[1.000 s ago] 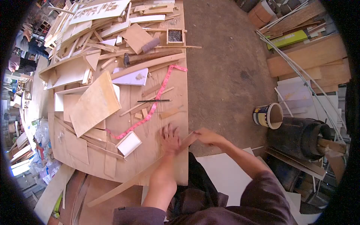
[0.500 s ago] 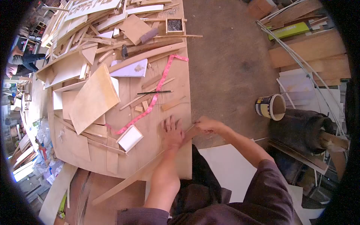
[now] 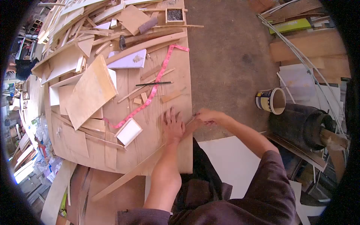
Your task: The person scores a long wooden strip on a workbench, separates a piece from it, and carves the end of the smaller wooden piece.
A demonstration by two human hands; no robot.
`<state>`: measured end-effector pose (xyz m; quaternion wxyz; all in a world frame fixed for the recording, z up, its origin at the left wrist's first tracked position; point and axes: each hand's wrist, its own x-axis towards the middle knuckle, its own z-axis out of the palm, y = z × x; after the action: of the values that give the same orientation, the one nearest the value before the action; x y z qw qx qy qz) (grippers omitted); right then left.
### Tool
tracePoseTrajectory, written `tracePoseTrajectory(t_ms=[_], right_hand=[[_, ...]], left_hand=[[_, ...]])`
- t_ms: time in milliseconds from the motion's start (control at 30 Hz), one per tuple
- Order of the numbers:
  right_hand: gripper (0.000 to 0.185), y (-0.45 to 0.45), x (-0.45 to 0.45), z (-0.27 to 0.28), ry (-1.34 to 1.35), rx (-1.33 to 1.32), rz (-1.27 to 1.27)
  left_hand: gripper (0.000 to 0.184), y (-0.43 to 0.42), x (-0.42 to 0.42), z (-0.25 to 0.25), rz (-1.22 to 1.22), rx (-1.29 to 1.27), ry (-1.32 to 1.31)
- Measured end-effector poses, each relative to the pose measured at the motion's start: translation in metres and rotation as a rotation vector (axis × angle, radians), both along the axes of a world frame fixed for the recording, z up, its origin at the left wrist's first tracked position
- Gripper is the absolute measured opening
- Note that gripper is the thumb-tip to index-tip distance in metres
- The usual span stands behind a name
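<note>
A long thin wooden strip lies diagonally over the table corner, its lower end jutting past the front edge. My left hand lies palm down where the strip crosses the tabletop, fingers stretched out. Just beyond the table's right edge, my right hand is closed around the strip's upper end; its fingertips are partly hidden. A pink measuring tape snakes across the wood above my left hand. Over the tape rests a dark pencil. To the left stands a small white-faced wooden box.
Stacked boards and offcuts cover the table's left and far side, with a hammer among them. A small tray of nails sits at the far edge. On the floor at right are a bucket and a black drum.
The view has tilted slightly, so the table items sit higher in the picture. Both hands keep nearly the same place on the strip. A person in the left background has shifted.
</note>
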<state>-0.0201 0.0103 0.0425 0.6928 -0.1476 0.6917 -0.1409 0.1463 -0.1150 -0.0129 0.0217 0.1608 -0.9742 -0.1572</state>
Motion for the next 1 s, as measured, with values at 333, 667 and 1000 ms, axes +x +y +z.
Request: tracePoseTrajectory(t_ms=[333, 667, 1000], right_hand=[[0.028, 0.015, -0.016, 0.079, -0.026, -0.081, -0.086], [0.032, 0.016, -0.017, 0.131, 0.023, -0.132, -0.101], [0.041, 0.013, 0.007, 0.045, 0.046, -0.071, -0.167]], left_hand=[[0.047, 0.001, -0.001, 0.005, -0.002, 0.044, -0.044], [0.049, 0.001, -0.003, 0.001, 0.001, 0.021, -0.030], [0.049, 0.002, 0.001, -0.004, -0.003, -0.013, -0.031]])
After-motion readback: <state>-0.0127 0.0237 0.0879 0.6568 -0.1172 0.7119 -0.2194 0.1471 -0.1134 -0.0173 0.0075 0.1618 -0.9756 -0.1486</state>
